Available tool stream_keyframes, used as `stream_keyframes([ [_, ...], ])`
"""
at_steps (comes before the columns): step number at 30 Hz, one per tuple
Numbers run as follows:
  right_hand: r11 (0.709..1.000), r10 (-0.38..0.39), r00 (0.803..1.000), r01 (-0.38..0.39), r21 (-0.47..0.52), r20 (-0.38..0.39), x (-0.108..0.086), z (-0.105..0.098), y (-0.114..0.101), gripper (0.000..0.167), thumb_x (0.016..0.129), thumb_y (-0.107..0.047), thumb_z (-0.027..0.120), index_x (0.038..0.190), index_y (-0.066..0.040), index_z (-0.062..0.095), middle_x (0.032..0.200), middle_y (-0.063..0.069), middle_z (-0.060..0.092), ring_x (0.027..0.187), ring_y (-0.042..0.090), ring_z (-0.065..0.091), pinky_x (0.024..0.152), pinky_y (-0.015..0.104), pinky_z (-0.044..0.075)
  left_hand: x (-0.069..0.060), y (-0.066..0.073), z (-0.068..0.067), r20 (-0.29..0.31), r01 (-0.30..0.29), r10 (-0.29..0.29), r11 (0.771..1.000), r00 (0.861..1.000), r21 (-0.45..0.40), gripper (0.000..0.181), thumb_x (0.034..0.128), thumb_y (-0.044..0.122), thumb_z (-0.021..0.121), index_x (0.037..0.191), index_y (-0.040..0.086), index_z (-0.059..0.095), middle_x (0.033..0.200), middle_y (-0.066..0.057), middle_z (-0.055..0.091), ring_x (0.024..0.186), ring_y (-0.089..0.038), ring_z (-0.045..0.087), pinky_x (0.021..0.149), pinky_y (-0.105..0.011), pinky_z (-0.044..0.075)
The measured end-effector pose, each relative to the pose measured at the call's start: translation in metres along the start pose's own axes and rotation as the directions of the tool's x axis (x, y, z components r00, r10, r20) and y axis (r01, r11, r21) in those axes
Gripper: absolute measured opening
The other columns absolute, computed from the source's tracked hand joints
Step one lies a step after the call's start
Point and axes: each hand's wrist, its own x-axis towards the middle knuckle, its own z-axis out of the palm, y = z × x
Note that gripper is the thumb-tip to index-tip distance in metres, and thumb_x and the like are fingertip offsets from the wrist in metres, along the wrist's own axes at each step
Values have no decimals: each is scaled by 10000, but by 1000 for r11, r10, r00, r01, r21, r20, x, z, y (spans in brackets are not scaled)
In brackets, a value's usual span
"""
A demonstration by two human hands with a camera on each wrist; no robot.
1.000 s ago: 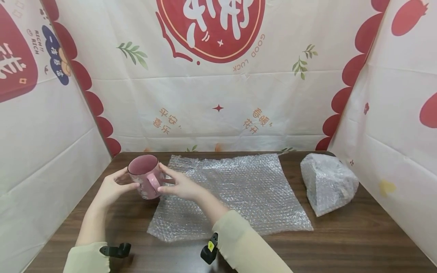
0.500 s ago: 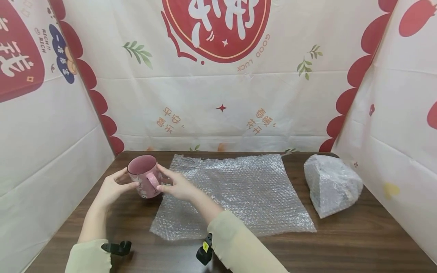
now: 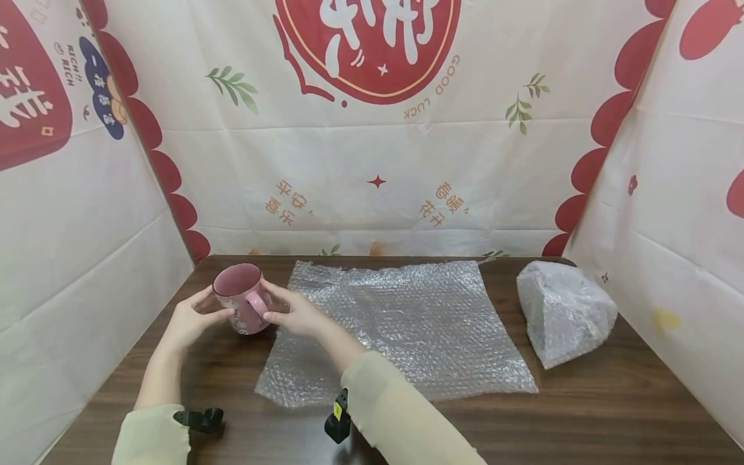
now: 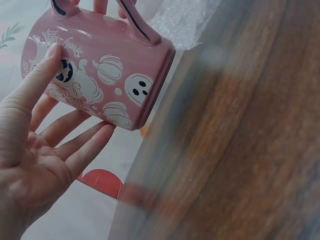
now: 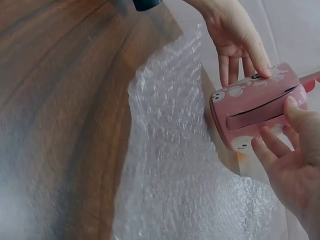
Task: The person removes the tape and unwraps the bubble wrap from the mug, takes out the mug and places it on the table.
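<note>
The pink mug [image 3: 239, 307] is just left of the bubble sheet [image 3: 401, 329], and it tips a bit. It is round, smooth and shiny, with a curvy handle [image 3: 256, 302]. White pumpkins [image 4: 110, 69] and a little ghost face [image 4: 137, 85] are on its side. The left grip [image 3: 188, 323], a bare hand, is clamped on the mug's side. The right grip [image 3: 298, 313] is clamped on the mug too, by its handle. The bubble sheet is clear, thin and bumpy, and lies flat on the desk [image 3: 581, 416]. The desk is brown wood with dark stripes. Right of the bubble sheet, not touching it, sits a boxy, crinkly bundle [image 3: 566, 316] in see-through bubble wrap. Behind the bubble sheet hangs a creased white cloth [image 3: 325, 152].
</note>
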Motion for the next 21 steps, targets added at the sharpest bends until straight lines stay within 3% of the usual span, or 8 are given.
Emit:
stream_keyframes([
  [4, 1000, -11, 1000, 11, -4, 20, 3, -1, 2, 636, 943, -93, 605, 1505, -175, 319, 1520, 1, 322, 1286, 293, 441, 984, 314, 429, 2, -2, 1, -7, -5, 5, 1000, 1000, -4, 845, 838, 284, 761, 1491, 27, 290, 1425, -260, 395, 1327, -389, 338, 1042, -577, 288],
  [8, 999, -7, 1000, 8, -42, 22, 4, -2, 5, 630, 948, -103, 599, 1507, -170, 315, 1518, 17, 323, 1319, 248, 401, 1032, 323, 377, 4, -4, 4, -1, -19, 19, 1000, 1000, -22, 825, 858, 251, 742, 1493, 15, 272, 1410, -274, 408, 1294, -378, 389, 989, -428, 421],
  [13, 992, 10, 1000, -10, -128, 2, 2, -3, 10, 627, 946, -115, 606, 1503, -171, 324, 1503, 21, 351, 1342, 187, 360, 1080, 313, 301, 8, -12, 10, 15, -30, 32, 997, 999, -77, 821, 862, 192, 738, 1492, -7, 251, 1387, -295, 421, 1145, -138, 526, 806, -192, 501],
  [17, 995, 27, 1000, -26, -96, 8, 1, -3, 12, 630, 948, -99, 598, 1507, -166, 315, 1505, 42, 349, 1289, 287, 438, 1039, 344, 374, 9, -16, 12, 33, -29, 34, 991, 999, -132, 829, 862, 155, 735, 1495, -18, 228, 1388, -316, 407, 1017, 28, 526, 807, -232, 520],
  [19, 996, 48, 999, -47, -71, 6, 0, -2, 11, 636, 950, -102, 594, 1511, -188, 307, 1508, 40, 343, 1267, 329, 457, 1027, 371, 392, 10, -16, 13, 36, -28, 33, 991, 999, -134, 827, 865, 154, 732, 1497, -14, 226, 1392, -316, 403, 1040, 3, 530, 817, -257, 524],
  [21, 995, 63, 998, -63, -80, -8, 0, -1, 10, 636, 951, -115, 594, 1511, -214, 308, 1504, 24, 350, 1263, 318, 465, 1025, 353, 391, 10, -15, 12, 40, -28, 33, 992, 999, -127, 827, 868, 164, 730, 1499, -8, 225, 1400, -313, 396, 1122, -108, 531, 824, -273, 526],
])
